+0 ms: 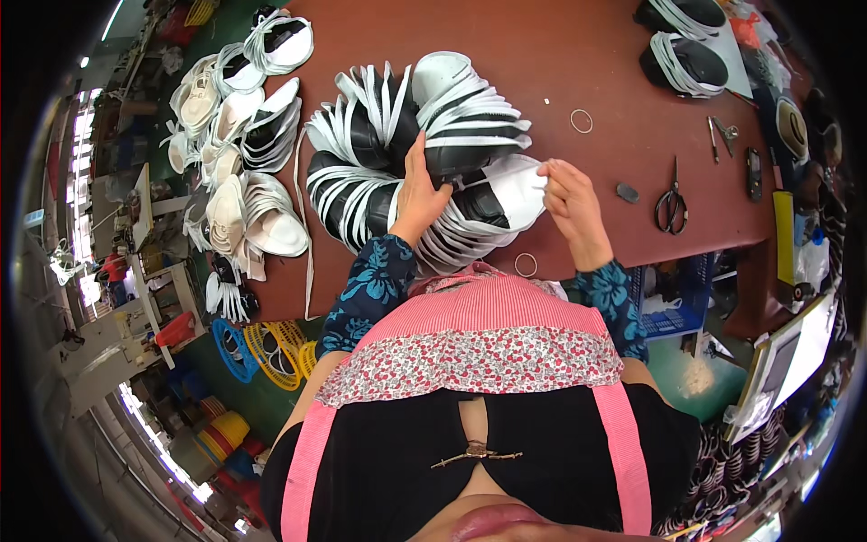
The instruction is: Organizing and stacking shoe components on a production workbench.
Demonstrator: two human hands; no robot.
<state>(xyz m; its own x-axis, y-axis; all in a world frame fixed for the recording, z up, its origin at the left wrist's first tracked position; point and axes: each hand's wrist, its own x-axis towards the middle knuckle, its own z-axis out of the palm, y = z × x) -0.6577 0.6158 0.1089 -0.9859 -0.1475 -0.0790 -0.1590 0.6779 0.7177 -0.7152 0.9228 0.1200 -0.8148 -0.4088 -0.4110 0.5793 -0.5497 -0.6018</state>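
The left hand (423, 200) lies open against the stacked black-and-white shoe uppers (470, 113), while the right hand (575, 212) has its fingertips closed together at a white edge, though whether they grip it is unclear. The uppers sit on the counter (614, 63) between and beyond the hands, probably light, soft and apt to slide, best held by their outer edges; no lettering on them is legible.

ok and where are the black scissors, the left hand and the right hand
Black scissors (673, 190), head view: around the pivot
Left hand (419, 196), head view: back of the hand
Right hand (575, 206), head view: below the curled fingers
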